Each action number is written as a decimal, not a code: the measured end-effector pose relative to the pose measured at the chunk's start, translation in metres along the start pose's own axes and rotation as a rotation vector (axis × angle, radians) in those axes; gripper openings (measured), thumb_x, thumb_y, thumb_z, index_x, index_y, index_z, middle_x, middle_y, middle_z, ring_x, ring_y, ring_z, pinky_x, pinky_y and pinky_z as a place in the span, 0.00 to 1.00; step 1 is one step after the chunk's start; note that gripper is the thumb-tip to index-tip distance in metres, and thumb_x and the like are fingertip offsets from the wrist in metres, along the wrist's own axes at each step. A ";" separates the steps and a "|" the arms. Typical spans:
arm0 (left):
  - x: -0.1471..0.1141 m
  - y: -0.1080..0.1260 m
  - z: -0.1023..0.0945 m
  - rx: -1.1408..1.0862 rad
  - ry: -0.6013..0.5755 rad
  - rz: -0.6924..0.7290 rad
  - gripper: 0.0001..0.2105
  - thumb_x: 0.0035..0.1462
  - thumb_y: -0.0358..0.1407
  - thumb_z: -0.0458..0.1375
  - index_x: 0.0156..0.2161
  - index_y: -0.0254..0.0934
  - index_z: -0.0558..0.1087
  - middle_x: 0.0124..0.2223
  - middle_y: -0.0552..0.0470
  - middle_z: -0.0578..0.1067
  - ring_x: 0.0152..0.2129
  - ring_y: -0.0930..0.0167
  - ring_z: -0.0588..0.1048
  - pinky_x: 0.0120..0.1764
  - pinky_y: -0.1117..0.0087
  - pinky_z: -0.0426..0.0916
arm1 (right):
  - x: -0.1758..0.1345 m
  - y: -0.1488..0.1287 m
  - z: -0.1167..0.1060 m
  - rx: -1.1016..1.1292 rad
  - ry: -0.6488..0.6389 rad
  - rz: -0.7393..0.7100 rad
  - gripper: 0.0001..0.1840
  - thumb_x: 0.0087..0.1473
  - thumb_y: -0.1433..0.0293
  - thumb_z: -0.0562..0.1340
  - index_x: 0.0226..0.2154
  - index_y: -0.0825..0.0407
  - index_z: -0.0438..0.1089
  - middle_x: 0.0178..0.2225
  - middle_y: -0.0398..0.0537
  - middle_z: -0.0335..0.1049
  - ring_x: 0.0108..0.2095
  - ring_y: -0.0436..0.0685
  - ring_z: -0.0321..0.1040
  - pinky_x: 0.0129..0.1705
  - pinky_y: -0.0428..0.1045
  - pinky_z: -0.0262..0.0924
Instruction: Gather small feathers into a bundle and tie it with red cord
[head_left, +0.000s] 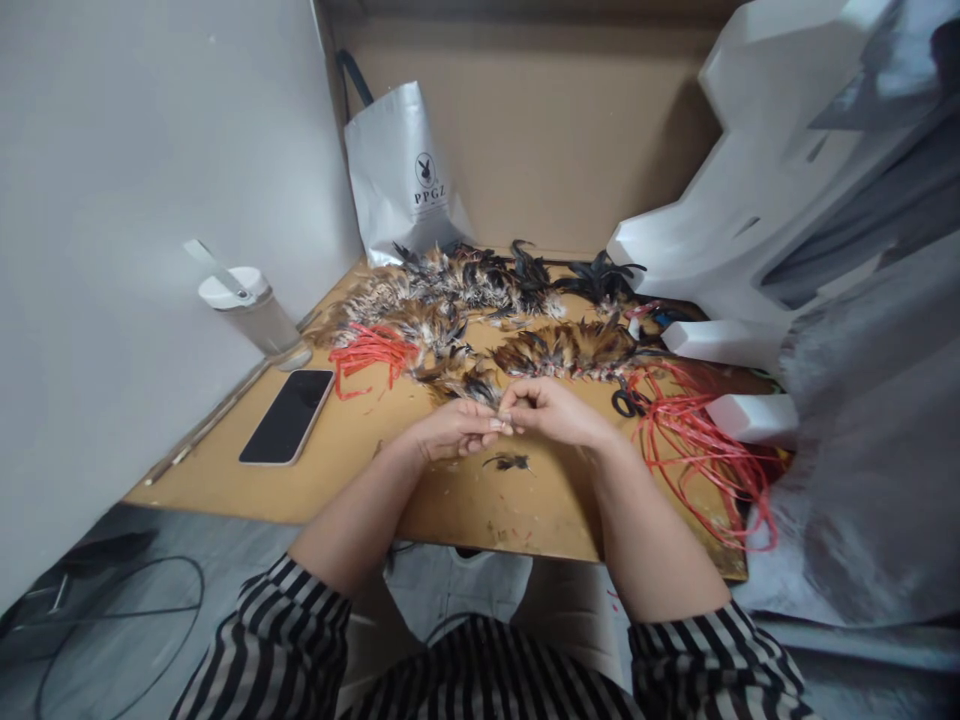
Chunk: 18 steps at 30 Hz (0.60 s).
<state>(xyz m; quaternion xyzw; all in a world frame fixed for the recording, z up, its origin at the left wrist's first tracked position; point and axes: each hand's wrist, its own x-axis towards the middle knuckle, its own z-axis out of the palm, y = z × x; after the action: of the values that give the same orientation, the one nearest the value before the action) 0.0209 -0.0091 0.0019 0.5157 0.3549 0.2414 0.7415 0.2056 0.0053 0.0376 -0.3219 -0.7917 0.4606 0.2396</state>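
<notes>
My left hand (456, 428) and my right hand (551, 410) meet over the middle of the table, fingertips pinched together. Brown and dark feathers (480, 384) stick out from between them, their lower ends hidden by the fingers. A small dark feather scrap (511, 462) lies on the wood just below my hands. Beyond them spreads a long pile of brown and black feathers (465, 280). Closer to my right hand is a row of brown feathers (566, 348), bundled side by side. Black-handled scissors (628, 402) lie beyond my right wrist, partly covered.
Red plastic strips (375, 350) lie left of the feathers, and a larger tangle of red strips (694, 440) is at right. A phone (287, 417) and a lidded cup (251, 312) are at left. A silver bag (401, 180) stands behind. White foam pieces (754, 416) edge the right side.
</notes>
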 end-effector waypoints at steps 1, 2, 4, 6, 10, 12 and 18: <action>0.001 0.000 0.001 0.076 0.072 0.030 0.14 0.46 0.41 0.60 0.31 0.29 0.72 0.18 0.56 0.65 0.10 0.83 0.58 0.13 0.81 0.49 | 0.001 0.002 0.000 -0.047 0.037 0.019 0.07 0.48 0.68 0.58 0.25 0.55 0.67 0.20 0.41 0.66 0.22 0.47 0.60 0.26 0.44 0.55; 0.002 0.000 0.003 0.146 0.146 0.063 0.14 0.46 0.41 0.59 0.31 0.29 0.71 0.19 0.55 0.66 0.10 0.82 0.60 0.14 0.81 0.52 | 0.002 0.004 0.000 -0.099 0.074 0.041 0.06 0.47 0.69 0.58 0.24 0.55 0.68 0.19 0.41 0.66 0.21 0.47 0.60 0.26 0.43 0.54; 0.004 0.000 0.007 0.240 0.260 0.132 0.13 0.46 0.41 0.59 0.31 0.30 0.71 0.19 0.55 0.67 0.12 0.80 0.63 0.15 0.80 0.56 | 0.004 0.009 0.001 -0.175 0.137 0.087 0.06 0.45 0.71 0.58 0.23 0.56 0.68 0.18 0.41 0.66 0.20 0.47 0.59 0.25 0.43 0.53; 0.005 -0.001 0.010 0.277 0.305 0.173 0.14 0.45 0.40 0.59 0.34 0.30 0.71 0.19 0.55 0.67 0.13 0.80 0.64 0.16 0.80 0.57 | 0.006 0.013 0.002 -0.197 0.174 0.122 0.05 0.44 0.71 0.58 0.22 0.56 0.68 0.17 0.41 0.65 0.20 0.47 0.59 0.24 0.43 0.52; 0.007 -0.006 0.012 0.331 0.369 0.189 0.13 0.44 0.39 0.60 0.31 0.29 0.72 0.16 0.57 0.66 0.12 0.80 0.63 0.16 0.79 0.57 | 0.009 0.016 0.006 -0.145 0.203 0.151 0.05 0.43 0.71 0.58 0.21 0.55 0.67 0.16 0.40 0.65 0.18 0.46 0.59 0.22 0.42 0.52; 0.008 -0.007 0.011 0.341 0.381 0.207 0.12 0.44 0.40 0.60 0.28 0.29 0.72 0.15 0.56 0.65 0.11 0.80 0.62 0.16 0.79 0.57 | 0.010 0.016 0.007 -0.061 0.196 0.182 0.04 0.42 0.70 0.59 0.21 0.55 0.66 0.15 0.39 0.64 0.17 0.47 0.59 0.21 0.42 0.52; 0.007 -0.006 0.003 0.022 0.271 0.182 0.12 0.41 0.40 0.63 0.27 0.30 0.73 0.19 0.55 0.68 0.14 0.81 0.63 0.17 0.81 0.56 | 0.008 0.016 -0.003 0.426 0.163 0.195 0.10 0.38 0.65 0.64 0.21 0.55 0.67 0.16 0.41 0.66 0.16 0.45 0.58 0.20 0.43 0.53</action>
<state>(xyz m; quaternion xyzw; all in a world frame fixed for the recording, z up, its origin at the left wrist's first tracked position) 0.0280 -0.0078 -0.0051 0.5163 0.4061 0.3711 0.6563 0.2071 0.0186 0.0260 -0.3751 -0.6201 0.6105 0.3195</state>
